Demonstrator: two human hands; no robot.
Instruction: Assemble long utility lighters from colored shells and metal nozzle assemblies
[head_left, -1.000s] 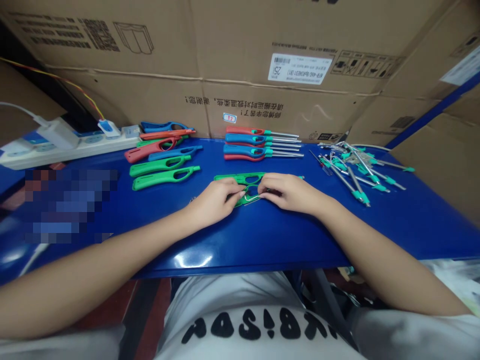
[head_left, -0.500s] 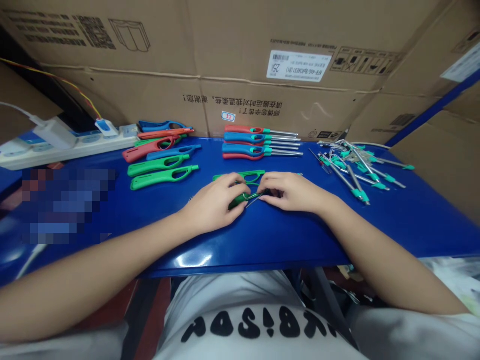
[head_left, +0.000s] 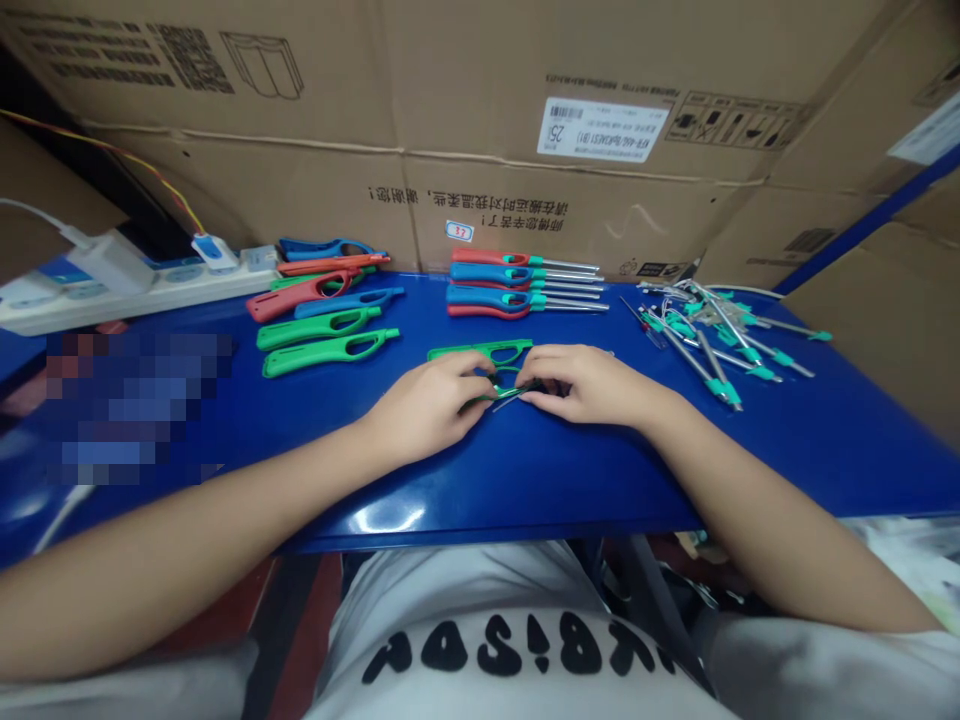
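My left hand (head_left: 439, 400) is closed round a green lighter casing (head_left: 508, 392), just over the blue table. My right hand (head_left: 574, 385) has its fingers pinched at the casing's right end. A thin dark piece shows by those fingertips, but what they grip is mostly hidden. One slim metal strip (head_left: 506, 403) sticks out below the casing, between the two hands. Right behind them lies another green lighter casing (head_left: 484, 351), partly covered by my fingers.
Several coloured lighter casings (head_left: 330, 352) lie at the left. Stacked lighters with metal tubes (head_left: 525, 297) are at the back centre. A heap of metal tubes with teal ends (head_left: 712, 340) lies right. A power strip (head_left: 150, 293) and cardboard (head_left: 465, 120) border the table (head_left: 465, 500).
My left fingers have shifted slightly round the green casing, and less of its dark underside shows. The right hand stays almost still, and the view has moved a little.
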